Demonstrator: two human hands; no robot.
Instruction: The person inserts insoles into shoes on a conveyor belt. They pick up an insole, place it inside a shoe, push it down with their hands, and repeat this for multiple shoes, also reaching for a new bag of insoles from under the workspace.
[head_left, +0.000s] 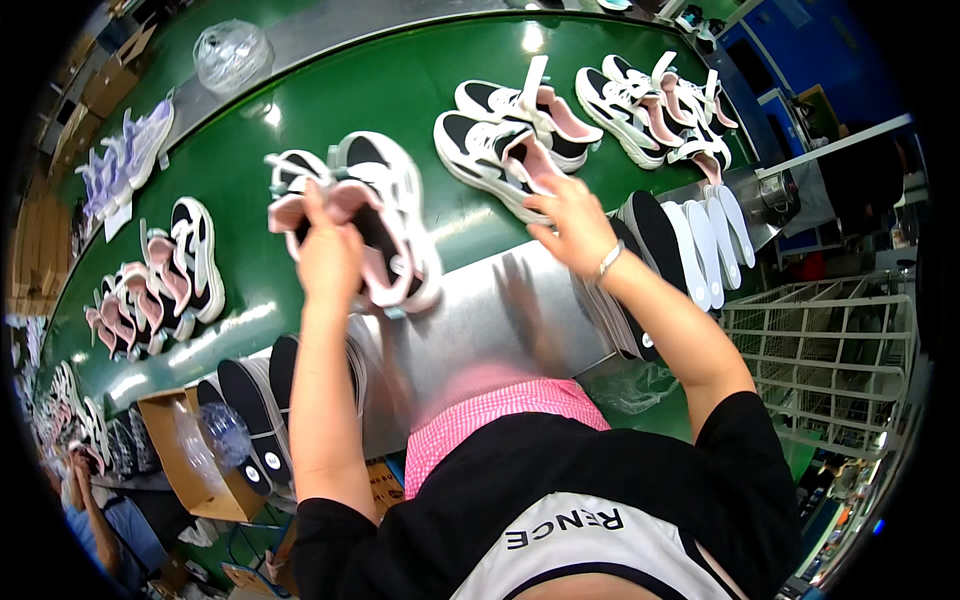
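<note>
1. Head view: left hand clenches the pink tongue of a white-and-black sneaker, lifting it off the green belt, likely for access inside.
2. Right hand, fingers loose, touches another sneaker just beyond its fingertips; insoles stand beside that wrist.

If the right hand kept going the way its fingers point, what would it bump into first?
Probably the black, white and pink sneaker right at its fingertips. The right hand points up the green belt toward it; depth is hard to judge, and it may already touch.
</note>
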